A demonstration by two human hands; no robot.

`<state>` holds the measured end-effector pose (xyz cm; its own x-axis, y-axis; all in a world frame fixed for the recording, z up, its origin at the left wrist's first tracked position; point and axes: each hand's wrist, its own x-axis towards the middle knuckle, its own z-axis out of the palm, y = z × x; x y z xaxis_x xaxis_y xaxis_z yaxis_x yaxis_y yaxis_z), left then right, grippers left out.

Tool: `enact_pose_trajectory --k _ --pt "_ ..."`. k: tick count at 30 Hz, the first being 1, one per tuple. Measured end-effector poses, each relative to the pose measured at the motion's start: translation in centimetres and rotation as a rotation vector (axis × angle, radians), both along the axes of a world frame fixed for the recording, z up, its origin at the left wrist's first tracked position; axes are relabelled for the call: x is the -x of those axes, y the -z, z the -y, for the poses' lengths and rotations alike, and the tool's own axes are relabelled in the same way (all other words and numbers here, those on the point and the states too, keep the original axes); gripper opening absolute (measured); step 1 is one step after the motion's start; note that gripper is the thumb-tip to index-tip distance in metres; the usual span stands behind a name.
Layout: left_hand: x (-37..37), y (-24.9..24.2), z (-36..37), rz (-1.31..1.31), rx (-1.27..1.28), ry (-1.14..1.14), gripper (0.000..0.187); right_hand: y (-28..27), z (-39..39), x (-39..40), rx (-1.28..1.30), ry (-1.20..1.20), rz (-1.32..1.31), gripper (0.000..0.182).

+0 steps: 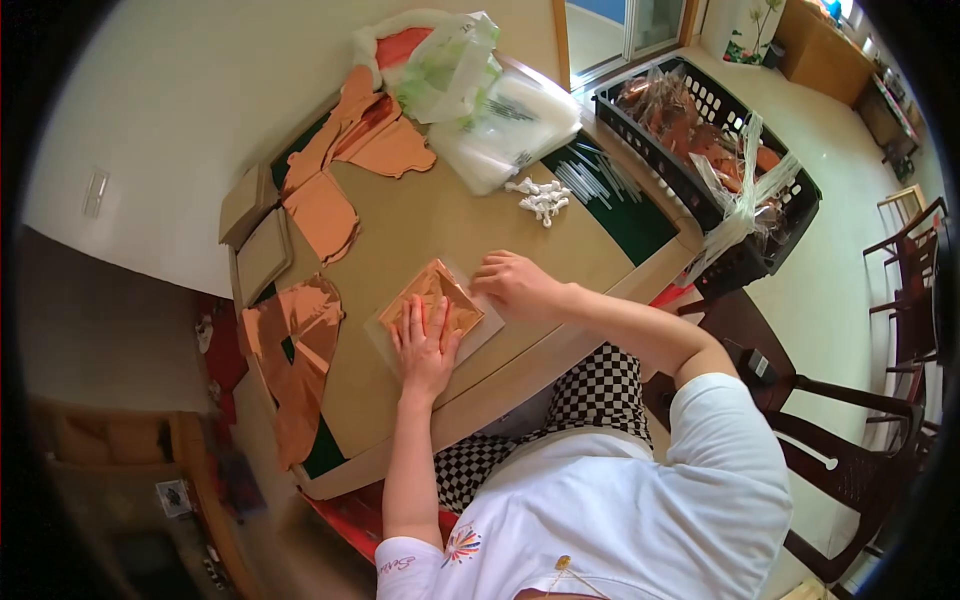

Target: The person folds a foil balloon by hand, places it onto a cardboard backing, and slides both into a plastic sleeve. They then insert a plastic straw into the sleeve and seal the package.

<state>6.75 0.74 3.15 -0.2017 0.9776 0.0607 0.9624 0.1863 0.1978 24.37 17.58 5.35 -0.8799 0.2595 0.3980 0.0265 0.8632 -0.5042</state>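
Observation:
My left hand (427,350) lies with its fingers spread on a folded copper-coloured foil piece (462,312), which looks like a flattened foil balloon. Under and around the foil shows a clear plastic bag (487,330), its edges sticking out past the foil. My right hand (515,285) is just right of the foil, by the bag's edge, with its fingers curled together. What those fingers hold, if anything, is hidden. Left of my left hand, a larger sheet of copper foil (297,345) with a hole in it hangs over the table's edge.
More flat foil pieces (322,215) lie at the table's far left, beside brown boxes (262,250). Farther back are a stack of plastic bags (500,135), white plastic pieces (543,203) and clear sticks (592,178). A black crate (660,165) of bagged foil stands at the right.

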Motion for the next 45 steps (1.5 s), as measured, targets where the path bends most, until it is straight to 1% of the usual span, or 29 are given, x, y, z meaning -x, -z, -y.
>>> enact_pose_trajectory --k 3,5,6,7,10,11,15,16,18,19,20,21,22,24,25,27,30,31,33,37,39,40,42,45 --pt "0.1 0.0 0.1 -0.025 0.0 0.014 0.058 1.1 1.8 4.3 -0.081 0.185 -0.272 0.014" --pt "0.3 0.4 0.3 -0.043 -0.028 0.019 0.057 2.9 0.5 6.0 -0.063 0.399 -0.183 0.019" --pt "0.3 0.6 0.2 -0.05 -0.045 0.018 0.057 2.6 0.0 6.4 -0.057 0.503 -0.135 0.022" --pt "0.4 0.8 0.3 -0.024 -0.056 0.013 0.058 2.6 0.0 5.9 0.013 0.502 -0.166 0.022" --pt "0.7 1.1 0.1 0.044 -0.086 0.001 0.061 2.5 0.6 4.8 0.104 0.406 -0.108 0.022" --pt "0.7 1.1 0.0 0.061 -0.089 -0.005 0.063 2.6 1.1 4.4 0.144 0.396 -0.128 0.022" --pt "-0.2 -1.5 -0.4 0.129 -0.039 -0.028 0.07 2.3 2.2 3.3 0.272 0.366 -0.169 0.023" --pt "-0.6 -2.1 -0.6 0.087 -0.003 -0.037 0.071 2.1 2.5 3.0 0.302 0.363 -0.167 0.023" --pt "-1.3 -3.0 -1.0 -0.005 0.064 -0.053 0.074 0.9 3.0 2.8 0.554 0.336 -0.079 0.023" --pt "-0.9 -2.0 -1.1 -0.003 0.005 -0.042 0.071 0.5 2.9 2.8 0.678 0.321 -0.04 0.023" --pt "-0.2 0.1 -1.2 -0.002 -0.053 -0.028 0.068 1.3 2.7 3.0 0.518 0.361 -0.09 0.023" --pt "0.0 0.5 -1.3 0.0 -0.11 -0.013 0.066 2.0 2.4 3.2 0.357 0.403 -0.137 0.023" --pt "0.4 0.9 -1.3 0.076 -0.136 -0.024 0.062 2.6 2.1 3.3 0.196 0.445 -0.181 0.023" --pt "0.8 1.1 -1.4 0.234 -0.18 -0.045 0.056 3.3 1.8 3.3 0.0 0.446 -0.068 0.024" --pt "0.8 0.8 -1.4 0.28 -0.204 -0.018 0.053 3.2 1.8 3.4 -0.098 0.445 -0.01 0.025" --pt "1.0 0.1 -1.5 0.372 -0.252 0.033 0.049 3.6 1.8 4.0 -0.14 0.373 0.03 0.028" --pt "1.0 0.0 -1.5 0.837 -0.197 -0.097 0.048 4.2 1.5 4.4 -0.233 0.26 0.028 0.032" --pt "1.1 0.0 -1.5 0.826 -0.192 -0.069 0.048 4.4 1.5 4.5 -0.269 0.219 0.019 0.034" --pt "1.7 0.1 -1.6 0.807 -0.186 -0.016 0.048 4.9 1.4 4.9 -0.261 0.189 0.005 0.035" --pt "1.9 0.1 -1.5 0.7 -0.145 -0.013 0.049 5.0 1.1 5.3 -0.233 0.11 0.029 0.037" --pt "1.8 -0.1 -1.5 0.648 -0.118 -0.016 0.05 3.6 0.9 4.6 -0.073 0.045 0.025 0.039" --pt "1.6 -0.2 -1.4 0.547 -0.104 -0.03 0.05 2.9 0.8 4.4 0.005 0.009 0.023 0.039" --pt "1.1 -0.4 -1.1 0.349 -0.074 -0.059 0.051 3.8 0.4 4.4 -0.043 -0.016 0.005 0.041" --pt "1.2 -0.2 -1.2 0.359 -0.08 -0.062 0.051 4.6 -0.1 4.3 -0.074 -0.047 -0.014 0.042"
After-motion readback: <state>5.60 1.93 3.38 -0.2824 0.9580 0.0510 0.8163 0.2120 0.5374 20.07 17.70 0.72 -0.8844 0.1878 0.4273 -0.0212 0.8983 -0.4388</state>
